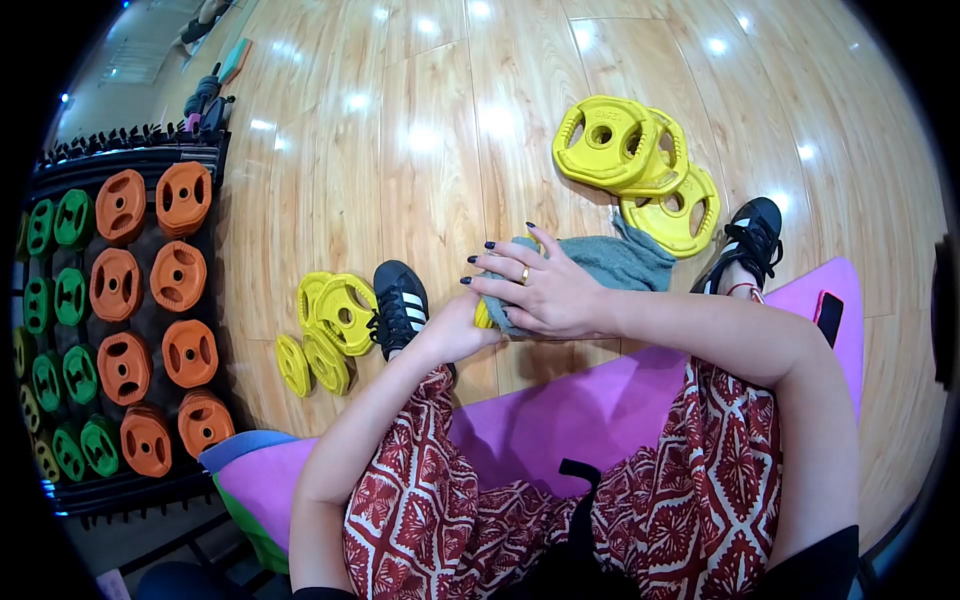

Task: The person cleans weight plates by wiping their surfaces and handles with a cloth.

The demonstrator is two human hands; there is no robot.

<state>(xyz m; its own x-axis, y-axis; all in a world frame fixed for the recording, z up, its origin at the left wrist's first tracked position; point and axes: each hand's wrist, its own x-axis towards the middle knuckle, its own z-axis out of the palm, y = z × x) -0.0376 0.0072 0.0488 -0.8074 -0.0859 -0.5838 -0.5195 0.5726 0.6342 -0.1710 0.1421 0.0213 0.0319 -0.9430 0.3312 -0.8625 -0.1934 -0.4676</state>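
My left hand is closed around the edge of a yellow weight plate, of which only a sliver shows. My right hand, wearing a gold ring and dark nail polish, presses a grey cloth over that plate. Its fingers are somewhat spread and bend over the cloth, whose loose end trails to the right. The two hands meet between my shoes, above the wooden floor. Cloth and hands hide most of the plate.
Yellow plates lie by my left shoe; more yellow plates overlap near my right shoe. A rack holds orange and green plates at left. Under me is a purple mat, with a phone on its right end.
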